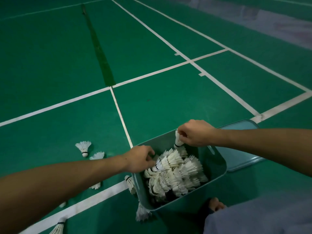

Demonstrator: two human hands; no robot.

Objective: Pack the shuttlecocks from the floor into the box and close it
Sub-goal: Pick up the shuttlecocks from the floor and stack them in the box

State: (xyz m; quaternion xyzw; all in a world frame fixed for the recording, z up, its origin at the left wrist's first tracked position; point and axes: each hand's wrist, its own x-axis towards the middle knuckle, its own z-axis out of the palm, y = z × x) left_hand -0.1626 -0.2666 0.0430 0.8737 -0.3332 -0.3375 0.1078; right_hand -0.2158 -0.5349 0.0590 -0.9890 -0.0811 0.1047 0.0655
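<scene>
On the court floor (152, 48), the box (217, 168) sits at five o'clock, heaped with shuttlecocks (175, 173). My right hand (196, 132) pinches one shuttlecock (178, 139) at its far rim; my left hand (140, 158) curls into the heap. Strays (83, 147) lie at eight o'clock. I fear overfilling blocks the lid (239, 149).

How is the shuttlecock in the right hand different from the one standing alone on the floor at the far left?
The shuttlecock in the right hand hangs over the box, pinched by the right hand; the lone floor shuttlecock lies on the green court, untouched. The held one's feathers are partly hidden; the floor one's spread openly. Both are white, cork downward.
</scene>
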